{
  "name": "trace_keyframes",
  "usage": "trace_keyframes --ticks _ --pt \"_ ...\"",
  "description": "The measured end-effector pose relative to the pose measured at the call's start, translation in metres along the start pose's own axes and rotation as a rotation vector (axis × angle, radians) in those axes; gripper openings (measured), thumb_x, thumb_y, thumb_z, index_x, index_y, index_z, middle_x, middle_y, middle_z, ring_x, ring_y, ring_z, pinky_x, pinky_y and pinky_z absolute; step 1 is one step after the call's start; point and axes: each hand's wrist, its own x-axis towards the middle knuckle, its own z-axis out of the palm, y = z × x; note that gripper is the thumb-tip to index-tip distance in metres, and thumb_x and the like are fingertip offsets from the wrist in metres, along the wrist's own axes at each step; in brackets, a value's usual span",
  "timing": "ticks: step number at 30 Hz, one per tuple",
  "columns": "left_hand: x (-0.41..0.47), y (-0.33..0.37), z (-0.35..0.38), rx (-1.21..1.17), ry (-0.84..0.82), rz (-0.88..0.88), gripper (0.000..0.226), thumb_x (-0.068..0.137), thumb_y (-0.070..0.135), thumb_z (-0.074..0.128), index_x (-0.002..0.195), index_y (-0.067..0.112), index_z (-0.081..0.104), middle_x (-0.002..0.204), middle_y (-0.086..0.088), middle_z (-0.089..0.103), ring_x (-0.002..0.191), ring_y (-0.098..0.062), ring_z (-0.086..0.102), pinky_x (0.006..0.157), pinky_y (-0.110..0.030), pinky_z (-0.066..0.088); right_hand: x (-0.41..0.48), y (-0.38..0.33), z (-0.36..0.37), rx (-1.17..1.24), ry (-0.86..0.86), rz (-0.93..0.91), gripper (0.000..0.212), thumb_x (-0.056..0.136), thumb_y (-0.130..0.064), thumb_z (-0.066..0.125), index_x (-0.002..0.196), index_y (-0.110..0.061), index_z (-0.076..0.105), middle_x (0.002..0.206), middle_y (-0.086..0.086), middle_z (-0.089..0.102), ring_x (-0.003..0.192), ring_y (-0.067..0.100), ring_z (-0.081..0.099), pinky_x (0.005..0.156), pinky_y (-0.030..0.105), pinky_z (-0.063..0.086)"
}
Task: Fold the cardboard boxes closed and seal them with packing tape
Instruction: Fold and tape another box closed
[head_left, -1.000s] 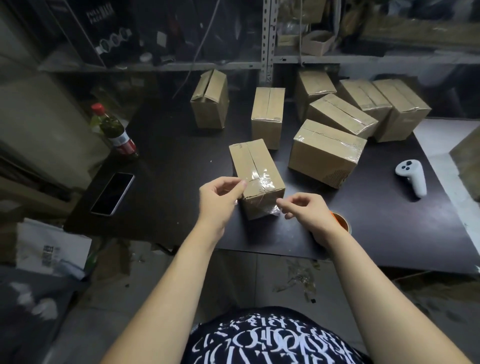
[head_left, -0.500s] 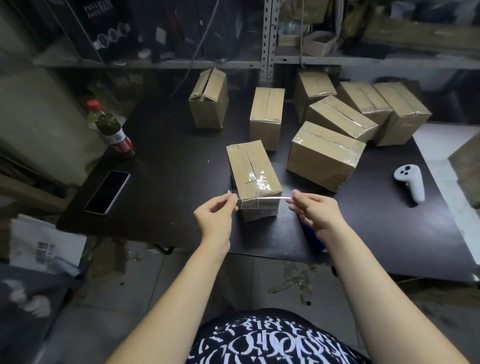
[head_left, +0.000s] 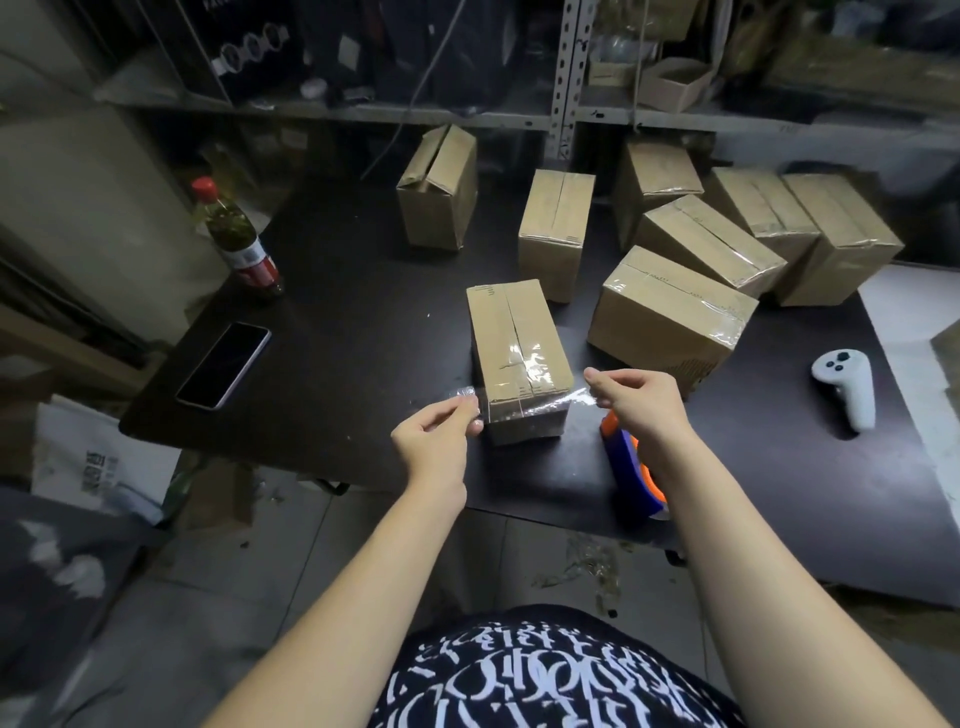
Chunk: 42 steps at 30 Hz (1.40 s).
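Clear tape strip (head_left: 524, 404) stretched across the near end of the box (head_left: 517, 353), left hand (head_left: 439, 447) fingers pinching one end, right hand (head_left: 636, 400) fingers pinching the other, tape dispenser (head_left: 631, 470) right of the box

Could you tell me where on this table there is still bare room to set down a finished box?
The dark table is bare between the phone, the bottle and the box being taped. Another bare patch lies on the near right, between the tape dispenser and the white controller. The back right is crowded with sealed boxes.

No legible text anywhere.
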Motion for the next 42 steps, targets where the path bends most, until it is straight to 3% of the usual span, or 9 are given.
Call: trace_keyframes --ticks 5,11,22,25,29,33,36,39,42 --pt "0.008 0.0 0.004 0.02 -0.019 -0.087 0.007 0.083 0.012 0.084 0.083 0.007 0.079 0.076 -0.005 0.078 0.062 -0.012 0.069 0.056 -0.023 0.046 0.012 0.004 -0.001 -0.013 -0.03 0.051 0.026 0.092 -0.028 0.077 0.096 -0.003 0.078 0.077 0.007 0.066 0.069 0.012 0.056 0.055 0.029 0.037" --pt "0.015 -0.001 0.005 0.077 -0.072 -0.201 0.012 0.081 0.017 0.087 0.087 0.01 0.079 0.076 -0.001 0.078 0.063 -0.008 0.072 0.059 -0.025 0.047 0.024 0.022 0.0 0.107 -0.084 0.171 0.03 0.089 -0.025 0.08 0.1 0.003 0.077 0.08 0.01 0.064 0.063 0.011 0.054 0.059 0.028 0.031" --pt "0.025 -0.013 0.009 0.045 -0.129 -0.315 0.015 0.084 0.02 0.085 0.095 0.011 0.079 0.08 -0.001 0.078 0.065 -0.011 0.068 0.064 -0.028 0.055 0.032 0.038 0.011 0.154 -0.199 0.329 0.024 0.093 -0.037 0.075 0.112 -0.022 0.073 0.099 -0.003 0.071 0.092 0.012 0.064 0.075 0.032 0.042" --pt "0.029 -0.011 0.009 0.155 -0.141 -0.333 0.025 0.084 0.031 0.085 0.101 0.015 0.077 0.089 -0.002 0.078 0.065 -0.014 0.061 0.062 -0.029 0.054 0.032 0.049 0.013 0.171 -0.184 0.361 0.024 0.092 -0.039 0.075 0.112 -0.026 0.071 0.097 -0.004 0.069 0.086 0.011 0.062 0.079 0.032 0.044" --pt "0.033 -0.021 0.003 0.312 -0.163 -0.37 0.038 0.085 0.044 0.082 0.115 0.026 0.067 0.089 -0.001 0.068 0.062 -0.014 0.057 0.056 -0.025 0.047 0.032 0.056 0.017 0.276 -0.095 0.216 0.018 0.09 -0.025 0.078 0.101 -0.011 0.073 0.081 0.001 0.063 0.069 0.011 0.053 0.064 0.024 0.044" --pt "0.043 -0.025 -0.003 0.372 -0.144 0.082 0.02 0.093 0.012 0.073 0.113 0.014 0.072 0.082 -0.004 0.066 0.057 -0.014 0.061 0.061 -0.025 0.05 0.032 0.053 0.012 0.161 -0.049 -0.103 0.014 0.087 -0.009 0.081 0.097 -0.002 0.075 0.082 0.006 0.073 0.07 0.008 0.065 0.069 0.019 0.055" --pt "0.045 -0.019 -0.009 0.534 -0.243 0.472 0.031 0.088 0.002 0.073 0.105 0.028 0.074 0.081 0.002 0.069 0.074 -0.014 0.067 0.073 -0.021 0.055 0.032 0.05 0.006 0.091 -0.086 -0.223 0.016 0.084 -0.002 0.082 0.098 -0.001 0.076 0.089 0.009 0.078 0.078 0.011 0.072 0.079 0.021 0.059" --pt "0.042 -0.019 -0.011 0.646 -0.35 0.695 0.043 0.084 -0.006 0.073 0.118 0.019 0.076 0.09 0.005 0.07 0.082 -0.009 0.067 0.079 -0.015 0.054 0.032 0.049 0.002 0.036 -0.137 -0.291 0.017 0.083 0.003 0.081 0.099 -0.001 0.076 0.091 0.007 0.079 0.081 0.009 0.074 0.08 0.02 0.057" --pt "0.047 -0.018 -0.012 0.704 -0.378 0.842 0.04 0.081 -0.003 0.078 0.116 0.016 0.078 0.094 0.007 0.068 0.081 -0.006 0.065 0.077 -0.02 0.054 0.03 0.046 -0.001 0.023 -0.199 -0.324 0.024 0.079 0.008 0.081 0.101 0.003 0.075 0.09 0.01 0.078 0.079 0.008 0.073 0.078 0.018 0.056"
